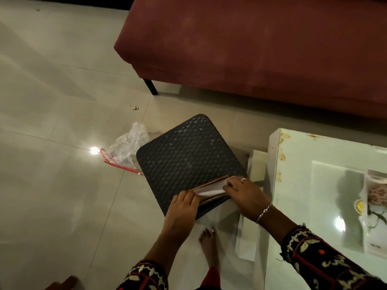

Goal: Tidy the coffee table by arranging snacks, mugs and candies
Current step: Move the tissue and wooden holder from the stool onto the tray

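A thin book or pad (207, 188) with a brown cover and white pages lies on the near edge of a black woven stool (186, 151). My left hand (184, 208) grips its left end and my right hand (245, 195) presses on its right end, curling a white page. To the right stands the white glass-topped coffee table (297, 185), with clear snack packets (374, 208) near its right edge.
A dark red sofa (251, 49) fills the back, with a black leg (150, 86). A crumpled clear plastic bag with a red strip (127, 147) lies on the tiled floor left of the stool. My bare foot (208, 243) stands between stool and table.
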